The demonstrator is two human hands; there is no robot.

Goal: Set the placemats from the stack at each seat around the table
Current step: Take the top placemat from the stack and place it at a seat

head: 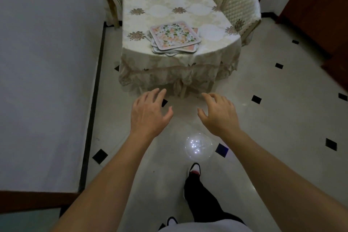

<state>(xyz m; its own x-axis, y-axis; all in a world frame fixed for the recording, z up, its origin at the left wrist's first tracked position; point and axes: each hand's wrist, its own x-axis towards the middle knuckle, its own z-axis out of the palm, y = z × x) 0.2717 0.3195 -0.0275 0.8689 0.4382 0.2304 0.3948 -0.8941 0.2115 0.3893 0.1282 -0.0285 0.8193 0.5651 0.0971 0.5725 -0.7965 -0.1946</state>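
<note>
The stack point(175, 36) is spotted dead ahead at the near edge of the tabletop point(163, 5); left hand point(148, 113) and right hand point(218, 115) are held spread, empty, well short.

Tablecloth point(169, 5) is woven cloth, matt with a faint sheen and a frilled hem; stacked placemats point(175, 36) appear stiff, smooth and lightly glossy with a printed face; chair covers point(239, 9) are quilted padded cloth; floor point(263, 118) is polished, glossy tile; door point(320, 5) is dark, smooth wood.
</note>
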